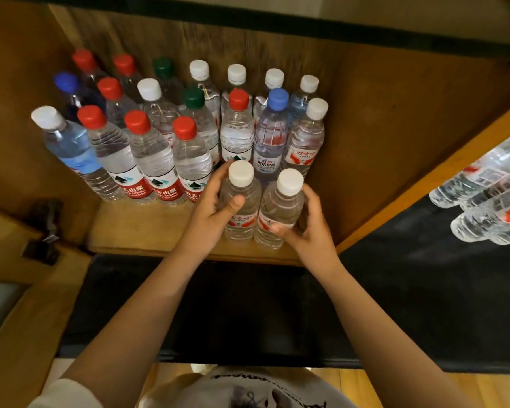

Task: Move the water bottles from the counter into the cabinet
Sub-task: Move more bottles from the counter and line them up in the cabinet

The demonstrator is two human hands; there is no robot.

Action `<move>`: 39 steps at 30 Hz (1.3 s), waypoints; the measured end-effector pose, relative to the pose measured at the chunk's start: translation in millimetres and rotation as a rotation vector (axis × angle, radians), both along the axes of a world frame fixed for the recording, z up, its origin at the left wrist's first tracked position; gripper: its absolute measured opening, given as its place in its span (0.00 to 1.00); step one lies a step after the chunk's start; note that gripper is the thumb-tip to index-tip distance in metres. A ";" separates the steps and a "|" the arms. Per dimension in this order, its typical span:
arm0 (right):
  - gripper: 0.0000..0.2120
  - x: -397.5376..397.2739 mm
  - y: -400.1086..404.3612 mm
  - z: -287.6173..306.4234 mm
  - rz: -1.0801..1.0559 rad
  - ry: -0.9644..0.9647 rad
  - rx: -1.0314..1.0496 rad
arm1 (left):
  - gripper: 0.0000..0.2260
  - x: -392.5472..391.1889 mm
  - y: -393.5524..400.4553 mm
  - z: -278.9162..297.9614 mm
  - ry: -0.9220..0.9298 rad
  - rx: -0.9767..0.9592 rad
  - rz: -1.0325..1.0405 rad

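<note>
On the front edge of the cabinet shelf, seen from the head camera, two white-capped bottles stand upright side by side, touching or nearly so, each wrapped by one hand. The left hand curls around the left bottle, thumb across the front just above the red label and fingers round the far side; the right hand grips the right bottle the same way, thumb tip on the label. Both hands are clamped on their bottles at mid-body, with only the two bottles between them. Just behind stand rows of stored bottles with red, white, green and blue caps, packed close and filling most of the shelf; the pair sits directly in front of the right-hand part of these rows. Each bottle looks full and sealed, so it should feel fairly heavy for its size, and the thin ribbed plastic will likely give a little under a squeeze. The smooth label could be slick; a hold around the ribbed middle, as here, seems safest, since a grip by the cap would let the body swing. More bottles show at the right edge, outside the cabinet, near the dark counter, apparently not yet stored.
</note>
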State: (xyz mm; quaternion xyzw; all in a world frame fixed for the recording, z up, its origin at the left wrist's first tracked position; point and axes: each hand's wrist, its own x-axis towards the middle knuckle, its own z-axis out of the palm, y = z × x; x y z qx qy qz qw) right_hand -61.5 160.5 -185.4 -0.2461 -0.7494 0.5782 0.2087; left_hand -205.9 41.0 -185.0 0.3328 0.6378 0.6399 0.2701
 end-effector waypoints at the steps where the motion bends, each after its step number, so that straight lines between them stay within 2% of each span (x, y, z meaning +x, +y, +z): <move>1: 0.37 1.2 -2.7 -2.9 -0.002 0.004 0.002 | 0.31 1.1 -3.3 -5.0 -0.019 0.002 0.001; 3: 0.42 3.9 -8.0 -10.9 -0.015 -0.016 -0.026 | 0.38 5.5 -11.1 -16.7 -0.058 -0.036 0.007; 5: 0.46 6.0 -11.9 -19.8 -0.039 -0.072 -0.079 | 0.39 12.9 -15.9 -29.5 -0.069 -0.079 0.024; 9: 0.37 2.2 -12.1 -34.4 -0.083 -0.162 -0.051 | 0.32 24.7 -9.3 -53.8 -0.128 -0.197 0.240; 13: 0.34 -7.9 -9.3 -36.7 -0.141 -0.194 -0.031 | 0.25 24.7 -1.2 -62.2 -0.075 -0.269 0.413; 19: 0.33 -27.8 -0.7 -33.9 -0.154 -0.178 -0.058 | 0.22 14.2 10.5 -68.7 -0.041 -0.288 0.549; 24: 0.33 -53.3 9.8 -29.6 -0.233 -0.177 -0.153 | 0.22 4.6 27.3 -66.6 -0.106 -0.264 0.647; 31: 0.23 -77.7 22.1 -28.1 -0.278 -0.199 -0.245 | 0.18 -8.5 36.9 -69.6 -0.152 -0.320 0.730; 34: 0.22 -81.9 23.7 -29.1 -0.276 -0.201 -0.250 | 0.15 -5.8 45.8 -64.9 -0.228 -0.202 0.894; 39: 0.23 -85.4 24.6 -31.0 -0.285 -0.218 -0.244 | 0.13 -4.4 54.9 -61.6 -0.260 -0.222 1.007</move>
